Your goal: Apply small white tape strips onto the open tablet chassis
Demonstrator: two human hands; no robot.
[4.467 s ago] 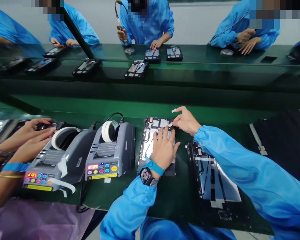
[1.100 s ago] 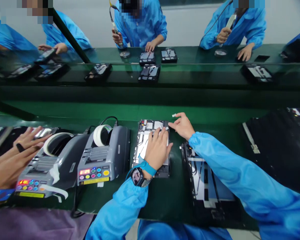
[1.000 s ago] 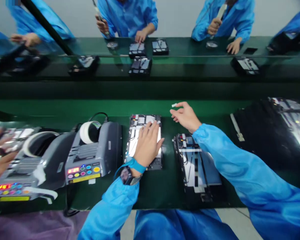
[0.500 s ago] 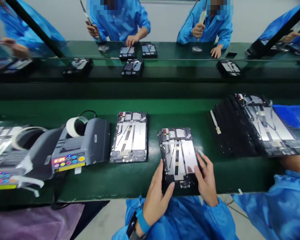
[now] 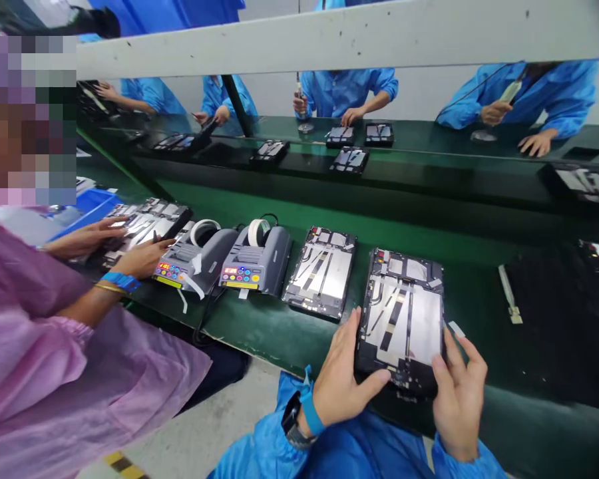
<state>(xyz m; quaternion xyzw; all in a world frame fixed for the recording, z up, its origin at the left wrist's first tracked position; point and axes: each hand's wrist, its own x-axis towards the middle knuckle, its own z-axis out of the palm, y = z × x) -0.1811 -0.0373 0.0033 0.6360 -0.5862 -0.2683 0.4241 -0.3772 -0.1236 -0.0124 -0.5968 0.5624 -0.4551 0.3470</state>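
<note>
A stack of opened tablet-like devices, silver plates and black ribbon cables showing on top, lies at the green bench's front edge. My left hand holds its left side and lower left corner, thumb on the near edge. Against the right side rests my right hand, thumb at the lower right corner and a small white strip at its fingertips. Both hands grip the stack between them. Left of it lies a second stack of similar devices, untouched.
Two grey tape dispensers stand further left, beside a person in pink handling more devices. Black panels lie on the right. Across the bench, people in blue work behind a low ledge.
The view has swung left, bringing the person in pink into sight. The devices between my hands now sit squarely on one another, where edges stuck out at the left before.
</note>
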